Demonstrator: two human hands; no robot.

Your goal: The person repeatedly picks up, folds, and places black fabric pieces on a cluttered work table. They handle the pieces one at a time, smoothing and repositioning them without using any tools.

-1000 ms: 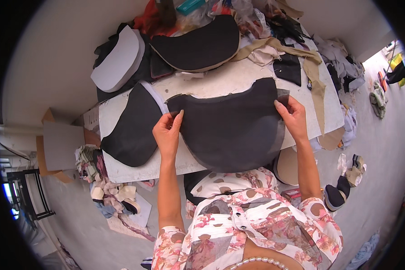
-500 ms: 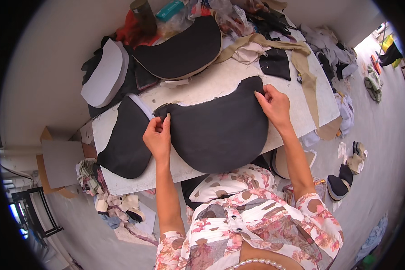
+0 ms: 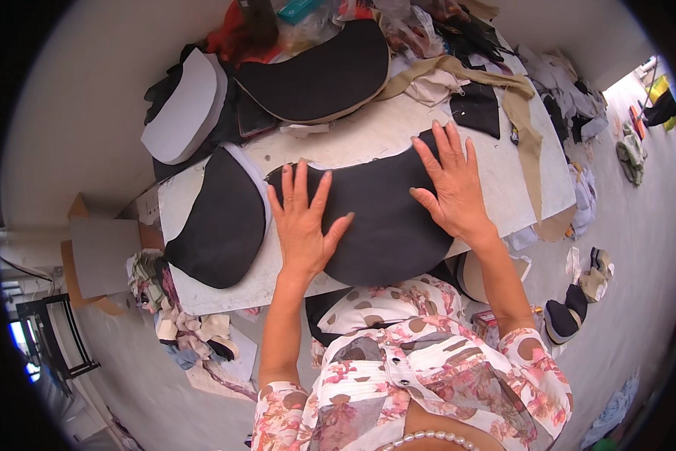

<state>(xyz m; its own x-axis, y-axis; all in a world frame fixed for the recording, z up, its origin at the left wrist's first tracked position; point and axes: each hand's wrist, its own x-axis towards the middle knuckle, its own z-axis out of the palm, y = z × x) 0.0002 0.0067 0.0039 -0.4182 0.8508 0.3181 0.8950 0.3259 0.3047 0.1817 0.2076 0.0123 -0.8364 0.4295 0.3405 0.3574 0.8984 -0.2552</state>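
A black crescent-shaped fabric piece [image 3: 383,218] lies on the white table in front of me, its rounded edge toward my body. My left hand [image 3: 302,225] rests flat on its left end with the fingers spread. On its right end lies my right hand [image 3: 454,188], also flat with fingers apart. Left of this piece is another black curved piece [image 3: 216,218] with a white edge showing. Farther back, a stack of black crescent pieces [image 3: 323,71] with a tan rim sits beside white crescent-shaped sheets [image 3: 184,113].
A tan fabric strip [image 3: 520,124] trails down the table's [image 3: 353,146] right side near a black scrap [image 3: 475,109]. Plastic bags and a dark cylinder [image 3: 257,26] crowd the back. An open cardboard box [image 3: 105,259] stands left. Cloth scraps [image 3: 195,331] litter the floor.
Both hands have let go of the piece's upper corners. They now lie spread flat on top of it. The view has shifted slightly.
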